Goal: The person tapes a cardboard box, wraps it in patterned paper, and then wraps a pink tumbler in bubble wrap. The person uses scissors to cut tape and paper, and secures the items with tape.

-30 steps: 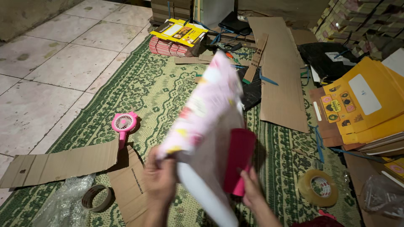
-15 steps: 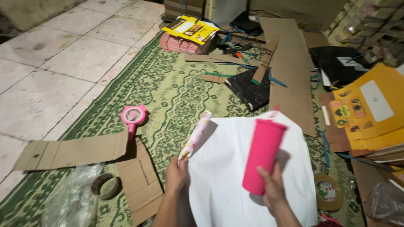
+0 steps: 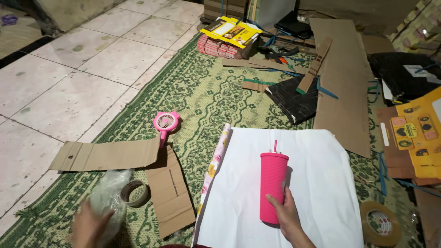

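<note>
- A green patterned mat covers the floor in front of you, with pale tiles to its left.
- A long cardboard sheet lies at the far right of the mat, and a flat cardboard strip lies near the left edge.
- A white sheet of wrapping paper, blank side up, is spread flat on the mat; its left edge curls over and shows a pink printed face.
- A pink textured tumbler with a straw stands upright on that sheet, near its middle.
- Your right hand wraps around the tumbler's lower part, fingers closed on it.
- Your left hand is blurred at the lower left, against a piece of clear plastic wrap; you cannot tell whether it grips it.
- A pink handheld fan lies on the mat beyond the cardboard strip.
- A brown tape roll sits just beside the plastic wrap; a clear tape roll lies right of the sheet.
</note>
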